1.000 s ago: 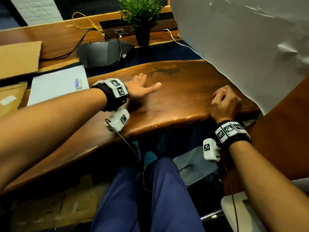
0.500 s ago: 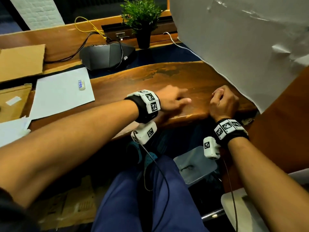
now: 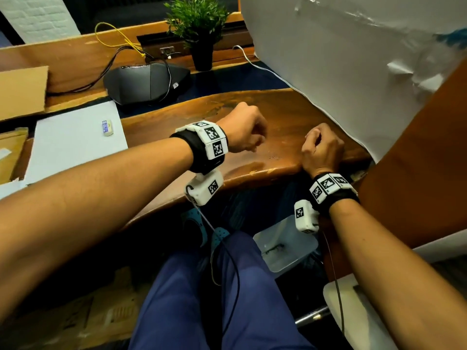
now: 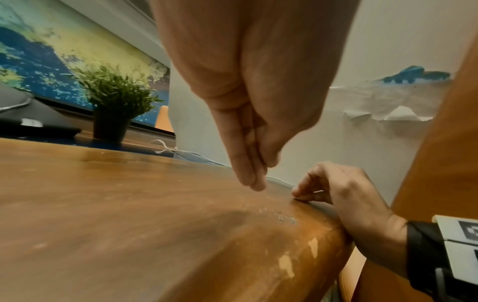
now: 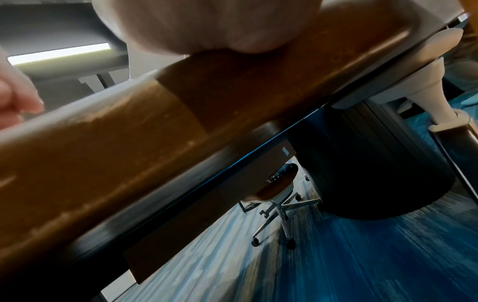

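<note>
My left hand (image 3: 252, 140) hovers just above the brown wooden table (image 3: 278, 114) with its fingers curled in. In the left wrist view the left hand (image 4: 254, 179) points down, fingertips bunched against the thumb, and I see nothing between them. Below it lies a scuffed patch with pale flakes (image 4: 284, 218). My right hand (image 3: 321, 147) rests curled at the table's near edge, a hand's width to the right. Its thumb and forefinger tips (image 4: 297, 194) touch the wood; nothing shows in them.
A large white sheet (image 3: 353, 72) stands along the table's right side. Behind are a potted plant (image 3: 199, 29), a dark cabled device (image 3: 149, 82), white paper (image 3: 75, 152) with a small eraser-like item (image 3: 107, 127), and cardboard (image 3: 20, 92). My legs and a chair base (image 3: 285, 243) lie under the table.
My left hand has slid right from lying flat on the table, lifted and curled its fingers, ending close to the right hand. The right hand has stayed in place.
</note>
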Demonstrator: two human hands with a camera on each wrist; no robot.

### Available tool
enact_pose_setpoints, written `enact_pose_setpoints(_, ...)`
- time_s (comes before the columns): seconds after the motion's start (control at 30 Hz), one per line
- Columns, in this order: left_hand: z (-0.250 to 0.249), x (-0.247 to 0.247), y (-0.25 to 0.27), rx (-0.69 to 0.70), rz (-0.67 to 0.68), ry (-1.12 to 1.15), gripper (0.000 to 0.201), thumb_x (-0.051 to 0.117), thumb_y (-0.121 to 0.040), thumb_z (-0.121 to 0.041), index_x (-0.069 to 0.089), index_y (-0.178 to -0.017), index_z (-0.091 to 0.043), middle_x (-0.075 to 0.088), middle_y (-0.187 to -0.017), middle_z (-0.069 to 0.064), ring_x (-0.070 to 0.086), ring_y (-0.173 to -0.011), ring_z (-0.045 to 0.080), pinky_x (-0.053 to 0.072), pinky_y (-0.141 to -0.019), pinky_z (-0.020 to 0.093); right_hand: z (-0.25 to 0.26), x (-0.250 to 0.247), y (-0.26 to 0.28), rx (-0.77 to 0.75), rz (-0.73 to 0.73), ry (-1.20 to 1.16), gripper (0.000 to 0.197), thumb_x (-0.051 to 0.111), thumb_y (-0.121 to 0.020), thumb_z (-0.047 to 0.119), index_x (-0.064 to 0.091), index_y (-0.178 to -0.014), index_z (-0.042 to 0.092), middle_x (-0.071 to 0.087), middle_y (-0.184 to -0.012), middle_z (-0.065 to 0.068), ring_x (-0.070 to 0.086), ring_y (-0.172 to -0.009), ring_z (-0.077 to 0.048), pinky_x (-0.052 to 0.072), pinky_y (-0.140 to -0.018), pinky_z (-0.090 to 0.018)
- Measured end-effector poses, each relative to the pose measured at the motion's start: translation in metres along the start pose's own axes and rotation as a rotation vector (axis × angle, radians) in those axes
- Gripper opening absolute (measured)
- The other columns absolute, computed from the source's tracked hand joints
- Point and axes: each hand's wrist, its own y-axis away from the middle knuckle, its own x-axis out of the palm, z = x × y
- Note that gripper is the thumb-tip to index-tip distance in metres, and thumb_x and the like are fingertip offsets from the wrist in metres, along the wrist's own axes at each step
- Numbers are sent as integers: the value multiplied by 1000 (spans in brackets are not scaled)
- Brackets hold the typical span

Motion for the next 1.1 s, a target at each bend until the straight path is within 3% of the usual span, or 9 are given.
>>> enact_pose_setpoints(0.07, 9, -5, 8, -19, 32, -55, 38, 63, -90, -2, 66, -125, -16, 71, -114, 3, 68, -102, 12, 55, -92, 36, 1, -7, -1, 52, 31, -81, 30, 43, -87, 23, 64, -71, 8, 67, -70, -7, 60, -67, -28, 48, -63, -38)
enact_pose_setpoints(0.17, 28, -12, 20, -98, 218, -264, 76, 69, -88, -39, 31, -152, -25, 42, -152, 4, 41, -138, 23, 34, -113, 36, 9, -20, -7, 319, 65, -401, 28, 44, -81, 21, 66, -65, 14, 69, -69, -4, 66, -71, -24, 58, -73, -44)
enact_pose_setpoints(0.23, 41, -13, 28, -189, 319, -358, 86, 66, -83, -58, 29, -153, -25, 42, -151, 6, 42, -135, 28, 35, -110, 38, 21, -37, 1, 469, 156, -574, 26, 46, -80, 19, 66, -64, 16, 68, -67, -6, 66, -71, -24, 58, -70, -41)
enact_pose_setpoints(0.3, 54, -10, 34, -240, 396, -396, 86, 64, -80, -64, 32, -151, -27, 52, -139, 7, 52, -118, 30, 41, -100, 34, 33, -56, 22, 408, 404, -564, 27, 50, -88, 11, 69, -68, 14, 69, -69, -10, 67, -71, -25, 55, -66, -35)
enact_pose_setpoints(0.47, 73, -5, 36, -243, 470, -477, 104, 51, -67, -79, 14, -155, -37, 14, -163, 5, 45, -131, 38, 36, -107, 37, 21, -24, 92, 141, 1310, 51, 15, 61, -91, 12, 75, -88, 9, 77, -84, -4, 73, -83, -18, 59, -75, -30)
enact_pose_setpoints(0.57, 74, -3, 35, -229, 485, -523, 109, 43, -60, -83, 12, -155, -39, 11, -164, 5, 43, -132, 40, 35, -109, 42, -32, 29, 144, 103, 1565, 588, 29, 61, -88, 16, 68, -115, 11, 68, -120, -11, 64, -110, -30, 53, -94, -38)
enact_pose_setpoints(0.8, 78, 2, 32, -186, 469, -643, 110, 30, -60, -85, 0, -155, -39, 3, -164, 8, 46, -128, 43, 38, -107, 43, -151, 61, 235, 15, 1714, 1017, 53, 53, -98, 29, 41, -149, 16, 36, -156, -13, 39, -140, -35, 28, -115, -51)
enact_pose_setpoints(0.93, 80, 4, 32, -174, 474, -673, 110, 25, -59, -85, -3, -155, -37, 2, -164, 10, 46, -128, 42, 40, -105, 45, -181, 61, 250, -154, 1731, 1149, 39, 34, -105, 24, 54, -138, 21, 51, -144, -9, 42, -135, -31, 23, -116, -47)
enact_pose_setpoints(1.1, 77, 4, 31, -196, 501, -684, 107, 30, -64, -82, -7, -154, -38, -4, -164, 7, 41, -134, 41, 36, -109, 44, -179, 63, 255, -206, 1756, 1083, 36, 36, -104, 15, 56, -133, 14, 58, -135, -10, 57, -124, -29, 38, -106, -41)
